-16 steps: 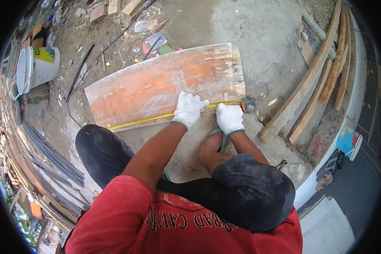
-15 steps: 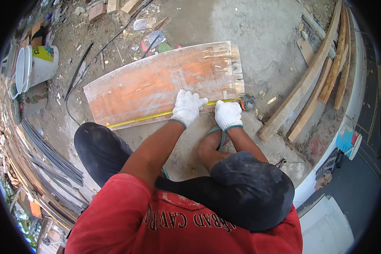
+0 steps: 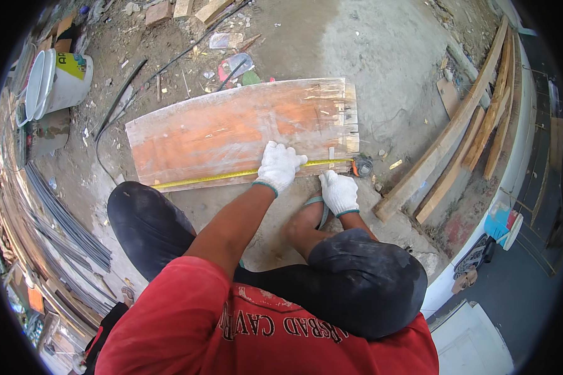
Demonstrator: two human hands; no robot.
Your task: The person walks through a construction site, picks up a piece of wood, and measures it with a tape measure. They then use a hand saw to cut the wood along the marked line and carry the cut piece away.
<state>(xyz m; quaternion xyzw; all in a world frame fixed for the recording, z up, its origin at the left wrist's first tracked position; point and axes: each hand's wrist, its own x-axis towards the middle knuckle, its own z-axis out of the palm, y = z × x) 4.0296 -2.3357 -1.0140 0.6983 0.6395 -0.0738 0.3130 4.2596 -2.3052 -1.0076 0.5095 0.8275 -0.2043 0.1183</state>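
A yellow tape measure blade runs along the near edge of a worn, orange-stained wooden board on the ground. Its orange and black case rests just past the board's splintered right end. My left hand, in a white knit glove, is closed over the blade near the middle, thumb stretched along it to the right. Gloved likewise, my right hand is just below the board's near edge, left of the case. Its fingers are pinched together at the edge; whatever they hold is too small to make out.
Long timber planks lie to the right beside a low wall. White buckets stand at the far left, above a bundle of grey rods. A black cable and plastic scraps lie beyond the board. My knees flank the near side.
My right hand has come off the tape blade and moved down toward the board's near edge, its fingers now pinched. My left hand keeps its place on the blade. The whole view has shifted slightly.
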